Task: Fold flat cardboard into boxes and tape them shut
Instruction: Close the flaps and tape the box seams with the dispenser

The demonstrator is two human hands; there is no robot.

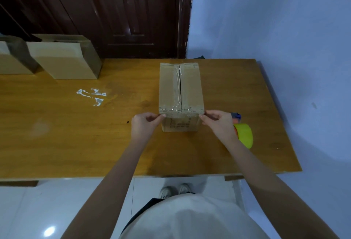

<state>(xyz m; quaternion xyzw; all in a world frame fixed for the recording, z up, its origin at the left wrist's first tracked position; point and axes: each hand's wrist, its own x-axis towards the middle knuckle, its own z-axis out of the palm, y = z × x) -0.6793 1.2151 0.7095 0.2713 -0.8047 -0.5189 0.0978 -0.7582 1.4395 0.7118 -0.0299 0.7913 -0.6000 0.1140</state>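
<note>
Pinching the near top corners of the cardboard box (181, 89), the fingers (158, 117) of the left hand (145, 125) curl round the left corner, and those of the right hand (218, 122) curl round the right corner. Both hands grasp the box at the taped near edge; neither is released.

Risk assessment, judged from this position:
- The centre seam shows a dark gap along most of its length. If the clear tape (179, 112) bonds only at the ends, the flaps could spring apart when the box is lifted or turned.
- The tape across the near edge is wrinkled. Poor adhesion there could let it peel under a firm pull from the fingers.
- The grip is confined to two corners. Uneven force could skew the box or crush a corner.
- The tape dispenser (244, 134) lies just beside the right wrist; a backward sweep could knock it towards the right edge of the counter (76, 134).

Condition of the box: it is erected, brown, flaps closed on top, with creased clear tape running along the seam and across both ends. Printed marks show on the near face. It stands right of centre on the counter, its far end near the far edge.

Further boxes (62, 58) stand at the far left corner. Tape scraps (93, 95) lie left of the box.
</note>
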